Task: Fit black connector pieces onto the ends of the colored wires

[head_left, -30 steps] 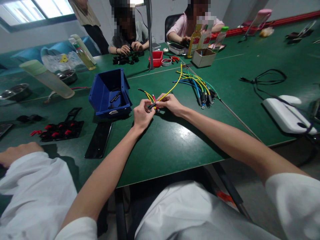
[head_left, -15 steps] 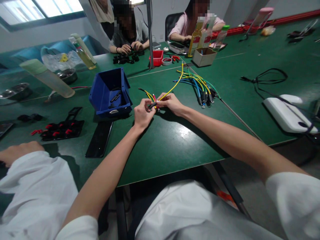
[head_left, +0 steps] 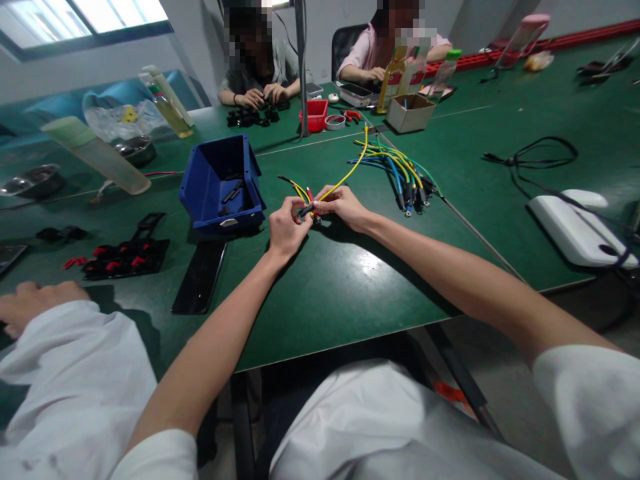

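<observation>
My left hand (head_left: 289, 225) is closed, its fingertips pinching a short black sleeve (head_left: 305, 211). Against it, my right hand (head_left: 341, 205) pinches a yellow cable (head_left: 350, 172) near the end that meets the sleeve. From there the cable arcs up and away to a far end by the pile of wires. Behind and under my fingers lie more short yellow wires (head_left: 299, 189) and a red piece (head_left: 309, 195), partly hidden. To the left stands a blue bin (head_left: 193, 193) with black sleeves (head_left: 233, 192) inside.
Bundled blue, yellow and green cables (head_left: 395, 167) lie beyond my right hand. A black phone (head_left: 200, 277) and a black-and-red part tray (head_left: 125, 261) are at left, near a co-worker's hand (head_left: 43, 303). A white device (head_left: 575, 230) sits right. Two people work across the table.
Both hands keep nearly the same position and grip on the sleeve and cable. The whole view shifts very slightly; a person standing at the back is less visible.
</observation>
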{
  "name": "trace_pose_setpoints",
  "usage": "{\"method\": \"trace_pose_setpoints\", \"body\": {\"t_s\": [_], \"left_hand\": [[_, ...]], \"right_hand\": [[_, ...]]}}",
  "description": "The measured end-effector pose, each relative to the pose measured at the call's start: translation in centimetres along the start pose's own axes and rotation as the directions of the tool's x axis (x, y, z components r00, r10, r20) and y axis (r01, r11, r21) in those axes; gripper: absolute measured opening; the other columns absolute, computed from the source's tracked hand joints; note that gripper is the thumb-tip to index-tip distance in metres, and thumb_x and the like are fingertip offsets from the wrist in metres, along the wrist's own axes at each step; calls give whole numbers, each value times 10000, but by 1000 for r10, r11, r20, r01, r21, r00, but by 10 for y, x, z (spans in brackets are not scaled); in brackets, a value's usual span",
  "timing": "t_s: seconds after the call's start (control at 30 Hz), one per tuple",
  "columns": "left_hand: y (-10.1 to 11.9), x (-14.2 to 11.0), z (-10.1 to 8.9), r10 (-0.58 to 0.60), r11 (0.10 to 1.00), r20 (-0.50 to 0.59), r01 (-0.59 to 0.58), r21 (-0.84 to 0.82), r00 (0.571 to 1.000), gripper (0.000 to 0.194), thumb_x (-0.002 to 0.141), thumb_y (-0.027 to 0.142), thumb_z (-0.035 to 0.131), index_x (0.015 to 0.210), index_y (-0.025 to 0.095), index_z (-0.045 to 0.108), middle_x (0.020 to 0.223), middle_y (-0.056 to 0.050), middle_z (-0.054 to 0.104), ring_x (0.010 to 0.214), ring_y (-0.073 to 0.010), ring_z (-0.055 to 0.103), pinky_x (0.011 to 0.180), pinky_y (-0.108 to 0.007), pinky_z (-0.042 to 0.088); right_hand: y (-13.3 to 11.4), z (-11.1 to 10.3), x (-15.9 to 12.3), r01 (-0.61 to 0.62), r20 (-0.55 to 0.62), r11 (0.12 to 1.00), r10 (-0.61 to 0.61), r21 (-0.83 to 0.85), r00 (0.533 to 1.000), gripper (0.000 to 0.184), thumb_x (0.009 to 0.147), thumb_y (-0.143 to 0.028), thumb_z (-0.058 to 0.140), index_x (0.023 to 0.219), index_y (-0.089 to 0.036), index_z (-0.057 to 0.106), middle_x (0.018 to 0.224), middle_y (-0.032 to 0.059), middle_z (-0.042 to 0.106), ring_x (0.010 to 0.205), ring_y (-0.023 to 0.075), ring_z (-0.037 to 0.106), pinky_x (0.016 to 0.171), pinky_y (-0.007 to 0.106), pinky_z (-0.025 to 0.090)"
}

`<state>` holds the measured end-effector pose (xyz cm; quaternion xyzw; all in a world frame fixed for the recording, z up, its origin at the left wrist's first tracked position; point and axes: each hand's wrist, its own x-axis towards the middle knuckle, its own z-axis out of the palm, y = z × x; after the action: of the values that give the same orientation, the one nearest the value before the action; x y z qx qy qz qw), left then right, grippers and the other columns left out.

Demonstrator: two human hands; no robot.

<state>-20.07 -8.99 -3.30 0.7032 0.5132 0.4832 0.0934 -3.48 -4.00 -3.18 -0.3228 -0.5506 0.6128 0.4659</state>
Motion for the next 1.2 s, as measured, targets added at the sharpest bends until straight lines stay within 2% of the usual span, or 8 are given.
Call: {"method": "trace_pose_setpoints", "body": {"t_s": [0.57, 1.03, 1.2], "left_hand": [[0, 0, 1, -5, 1000, 10, 5, 16, 1000, 250, 720, 142, 662, 952, 199, 588, 800, 6, 687, 552, -86, 546, 581, -222, 463], [-2, -1, 1, 62, 993, 35, -65, 95, 997, 88, 765, 205, 663, 840, 199, 616, 643, 32, 595, 553, -115, 542, 613, -251, 453], [-4, -3, 2, 84, 988, 62, -91, 123, 995, 67, 803, 209, 640, 864, 192, 616, 709, 5, 639, 602, -127, 577, 649, -259, 461]], "right_hand": [[0, 1, -1, 6, 3, 1000, -6, -16, 1000, 262, 625, -289, 843, 739, -161, 645, 718, 25, 688, 678, 141, 653, 682, 276, 537], [-4, 3, -2, 20, -12, 998, -21, -56, 1000, 241, 646, -300, 817, 728, -159, 639, 640, 12, 652, 607, 126, 609, 620, 258, 493], [-4, 4, -2, 27, -28, 997, -29, -74, 999, 242, 654, -310, 806, 724, -158, 631, 622, 14, 646, 581, 126, 597, 588, 255, 480]]}}
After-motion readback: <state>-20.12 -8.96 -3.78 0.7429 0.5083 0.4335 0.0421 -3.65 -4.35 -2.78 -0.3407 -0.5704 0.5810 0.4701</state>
